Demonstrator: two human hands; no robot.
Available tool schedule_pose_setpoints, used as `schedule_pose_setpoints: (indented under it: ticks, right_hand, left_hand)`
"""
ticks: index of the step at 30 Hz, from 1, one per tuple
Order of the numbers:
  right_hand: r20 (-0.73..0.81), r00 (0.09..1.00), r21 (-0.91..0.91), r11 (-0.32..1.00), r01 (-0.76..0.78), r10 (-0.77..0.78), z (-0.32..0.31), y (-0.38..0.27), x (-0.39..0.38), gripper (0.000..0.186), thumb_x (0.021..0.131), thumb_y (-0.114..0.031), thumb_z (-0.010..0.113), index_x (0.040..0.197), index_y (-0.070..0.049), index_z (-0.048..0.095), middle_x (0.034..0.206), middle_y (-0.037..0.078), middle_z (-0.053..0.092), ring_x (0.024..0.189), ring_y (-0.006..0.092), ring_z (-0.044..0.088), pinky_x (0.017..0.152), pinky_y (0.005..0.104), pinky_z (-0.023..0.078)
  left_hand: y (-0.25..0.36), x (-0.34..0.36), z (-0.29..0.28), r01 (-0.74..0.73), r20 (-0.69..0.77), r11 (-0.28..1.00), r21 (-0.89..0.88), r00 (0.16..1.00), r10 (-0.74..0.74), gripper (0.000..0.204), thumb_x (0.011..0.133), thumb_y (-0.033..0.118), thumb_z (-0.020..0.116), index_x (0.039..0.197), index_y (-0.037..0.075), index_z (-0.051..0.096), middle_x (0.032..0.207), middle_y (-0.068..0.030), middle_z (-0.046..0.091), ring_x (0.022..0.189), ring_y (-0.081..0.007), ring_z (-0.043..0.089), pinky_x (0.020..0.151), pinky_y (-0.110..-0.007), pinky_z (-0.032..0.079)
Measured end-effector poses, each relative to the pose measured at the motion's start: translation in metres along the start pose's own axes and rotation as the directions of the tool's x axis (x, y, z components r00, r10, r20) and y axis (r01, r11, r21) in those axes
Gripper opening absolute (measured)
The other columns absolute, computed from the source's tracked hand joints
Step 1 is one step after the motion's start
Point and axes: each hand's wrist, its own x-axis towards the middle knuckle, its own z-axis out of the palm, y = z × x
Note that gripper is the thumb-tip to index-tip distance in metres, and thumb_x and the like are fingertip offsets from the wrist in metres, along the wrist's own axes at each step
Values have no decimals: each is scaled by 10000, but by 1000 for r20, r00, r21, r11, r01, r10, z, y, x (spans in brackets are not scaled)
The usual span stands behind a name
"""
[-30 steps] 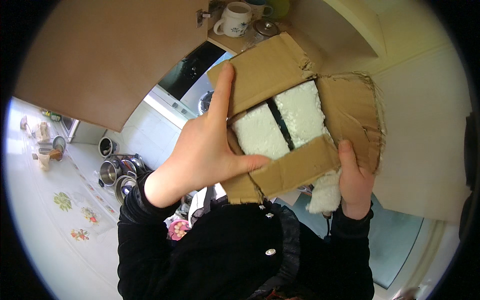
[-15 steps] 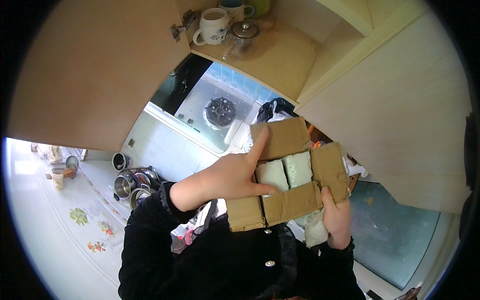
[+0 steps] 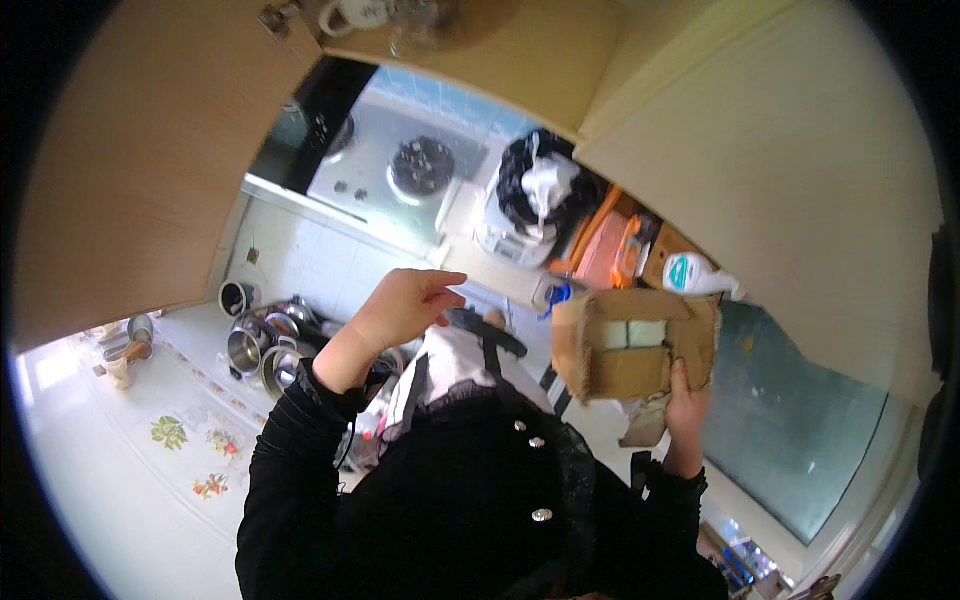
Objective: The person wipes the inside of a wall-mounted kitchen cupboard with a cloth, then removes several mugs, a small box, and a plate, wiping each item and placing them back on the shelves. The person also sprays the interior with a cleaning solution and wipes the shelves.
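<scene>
My right hand grips the open cardboard box at its near right, with the thumb over the edge. Two white foam blocks sit inside the box. A torn, pale piece hangs beneath it. My left hand is away from the box, to its left above my lap, fingers loosely bent and apart, holding nothing.
An open upper cabinet with cups overhangs a stove and a counter bearing a black bag, orange items and a white bottle. Steel pots stand left beside a patterned white table. Cabinet doors flank me.
My left hand has let go of the box and moved left. The box, in my right hand, has moved down and rightward in the view, exposing the counter behind it.
</scene>
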Motion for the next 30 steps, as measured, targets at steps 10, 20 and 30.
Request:
schedule_pose_setpoints:
  ticks: [10, 20, 30]
  right_hand:
    - [-87, 914, 82, 917, -390, 396, -1, 119, 9, 399, 987, -272, 539, 1211, 56, 585, 1189, 125, 631, 1063, 218, 579, 933, 348, 438]
    - [28, 924, 12, 925, -381, 380, 108, 189, 54, 460, 988, -285, 550, 1312, 38, 514, 1331, 112, 555, 1203, 222, 508, 1013, 338, 382]
    - [17, 966, 389, 889, -244, 257, 147, 171, 76, 457, 977, -285, 569, 1268, 64, 530, 1249, 113, 587, 1074, 219, 568, 899, 334, 449]
  left_hand:
    - [-87, 30, 60, 223, 14, 926, 306, 971, -238, 518, 761, 497, 743, 1058, 77, 696, 733, -66, 651, 672, -228, 629, 688, -317, 515]
    - [-151, 30, 84, 43, 99, 857, 514, 989, -109, 670, 802, 461, 700, 1314, 68, 519, 1239, -195, 556, 1150, -379, 530, 979, -431, 441]
    - [-177, 30, 89, 96, 83, 875, 475, 985, -154, 565, 830, 389, 679, 1256, 40, 554, 1193, -186, 603, 1101, -355, 573, 931, -421, 465]
